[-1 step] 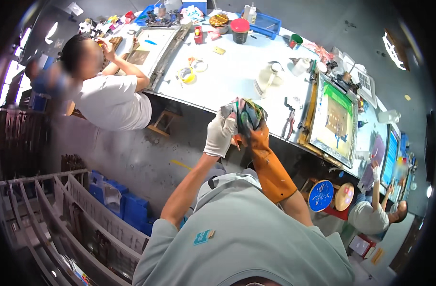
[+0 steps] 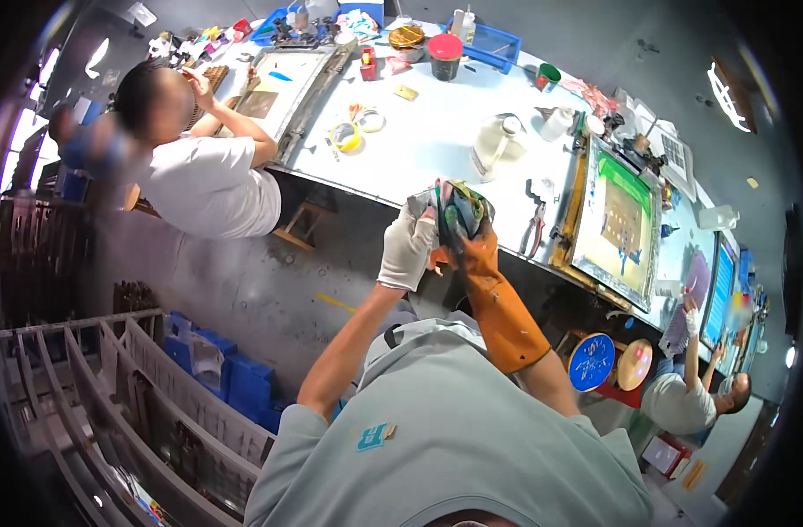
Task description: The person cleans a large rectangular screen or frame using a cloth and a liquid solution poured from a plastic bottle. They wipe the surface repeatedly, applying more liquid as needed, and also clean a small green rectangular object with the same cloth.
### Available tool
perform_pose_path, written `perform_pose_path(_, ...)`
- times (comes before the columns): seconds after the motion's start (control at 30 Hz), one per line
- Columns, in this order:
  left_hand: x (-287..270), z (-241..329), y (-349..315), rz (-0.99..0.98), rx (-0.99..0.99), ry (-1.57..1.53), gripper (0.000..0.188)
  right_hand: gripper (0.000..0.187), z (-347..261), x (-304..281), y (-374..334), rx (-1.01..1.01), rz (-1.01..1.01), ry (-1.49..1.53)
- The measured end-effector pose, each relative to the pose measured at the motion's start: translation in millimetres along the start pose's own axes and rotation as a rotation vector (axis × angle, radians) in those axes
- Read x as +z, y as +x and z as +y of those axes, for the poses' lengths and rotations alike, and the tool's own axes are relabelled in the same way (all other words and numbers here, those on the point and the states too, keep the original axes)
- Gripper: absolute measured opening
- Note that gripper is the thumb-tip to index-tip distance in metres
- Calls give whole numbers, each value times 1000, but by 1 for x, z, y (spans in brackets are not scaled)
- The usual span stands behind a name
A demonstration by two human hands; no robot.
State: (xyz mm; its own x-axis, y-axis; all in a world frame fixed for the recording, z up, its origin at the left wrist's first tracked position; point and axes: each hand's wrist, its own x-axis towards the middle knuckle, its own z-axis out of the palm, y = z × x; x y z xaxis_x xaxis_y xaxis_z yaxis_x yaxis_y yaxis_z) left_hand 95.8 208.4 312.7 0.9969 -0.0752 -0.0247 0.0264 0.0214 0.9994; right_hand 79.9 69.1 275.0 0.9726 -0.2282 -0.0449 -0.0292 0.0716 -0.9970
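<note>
Nothing moved | both hands (image 2: pixel 437 237) still clutch stained rag (image 2: pixel 461 211) | pliers (image 2: pixel 535 224) beside

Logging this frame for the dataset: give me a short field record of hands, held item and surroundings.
left hand: white glove, touching rag
right hand: orange gauntlet glove, gripping rag
rag: paint-stained, bunched between both hands
table: long white worktop beyond the hands
on table: framed screen, pliers, tape rolls
others: seated person at left

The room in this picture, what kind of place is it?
Probably a screen-printing workshop: a framed printing screen with green mesh lies on the long white worktable, and tape rolls and a red-lidded jar stand on it.
</note>
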Motion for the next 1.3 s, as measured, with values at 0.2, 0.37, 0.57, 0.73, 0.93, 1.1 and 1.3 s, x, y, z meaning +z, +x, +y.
perform_pose_path(0.2, 6, 20, -6, -91, -54, 63, 24, 52, -69, 7, 23, 25, -102, 27)
perform_pose_path(0.37, -15, -1, 31, 184, 33, -242, 22, 54, -28, 15, 0, -7, -80, 70)
perform_pose_path(0.57, -25, 24, 26, 202, -170, -350, 25, 54, -46, -15, 9, -59, -197, -25)
perform_pose_path(0.73, -15, 17, 9, 3, 77, 67, 28, 41, -40, -16, 43, -763, -195, -634)
perform_pose_path(0.93, -10, 12, 26, 110, 34, -302, 21, 51, -60, 13, 15, -128, -70, -296)
perform_pose_path(1.1, 0, 26, 9, -63, 148, 107, 25, 55, -4, -6, 68, -69, -319, -684)
perform_pose_path(1.3, -15, 28, 36, 115, 68, -269, 29, 53, -63, 22, 21, -159, -41, -318)
